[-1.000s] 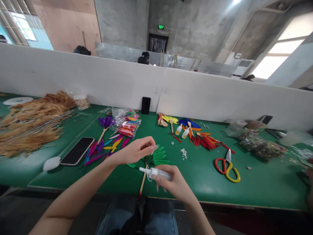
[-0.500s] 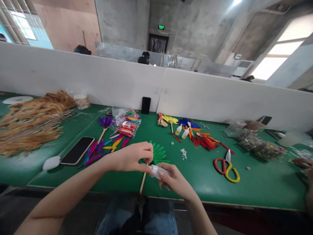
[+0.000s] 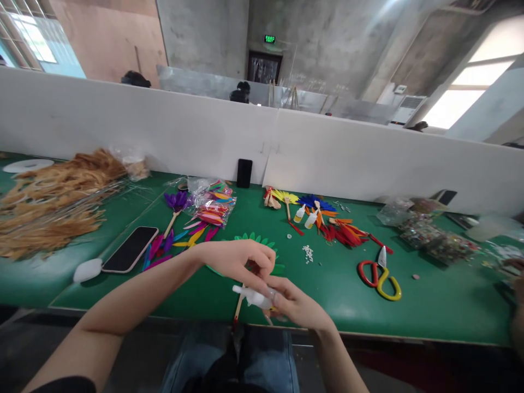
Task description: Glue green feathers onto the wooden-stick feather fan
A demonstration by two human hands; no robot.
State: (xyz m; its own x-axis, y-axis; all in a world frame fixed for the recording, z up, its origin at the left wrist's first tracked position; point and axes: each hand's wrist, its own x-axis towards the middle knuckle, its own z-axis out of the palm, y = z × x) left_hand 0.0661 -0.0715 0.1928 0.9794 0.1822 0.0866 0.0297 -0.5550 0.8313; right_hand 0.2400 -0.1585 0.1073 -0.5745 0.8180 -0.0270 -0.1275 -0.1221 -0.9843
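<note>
Getting gripped by the right hand (image 3: 302, 307): squeeze bottle (image 3: 254, 297), left hand (image 3: 241, 260) is being held curled just beside it, any pinch can't be seen

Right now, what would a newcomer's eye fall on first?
Probably the bare left hand and right hand, together at a white plastic squeeze bottle over the front of the green table. Then perhaps the red-and-yellow-handled metal scissors to the right and the tan fibrous heap at far left.
</note>
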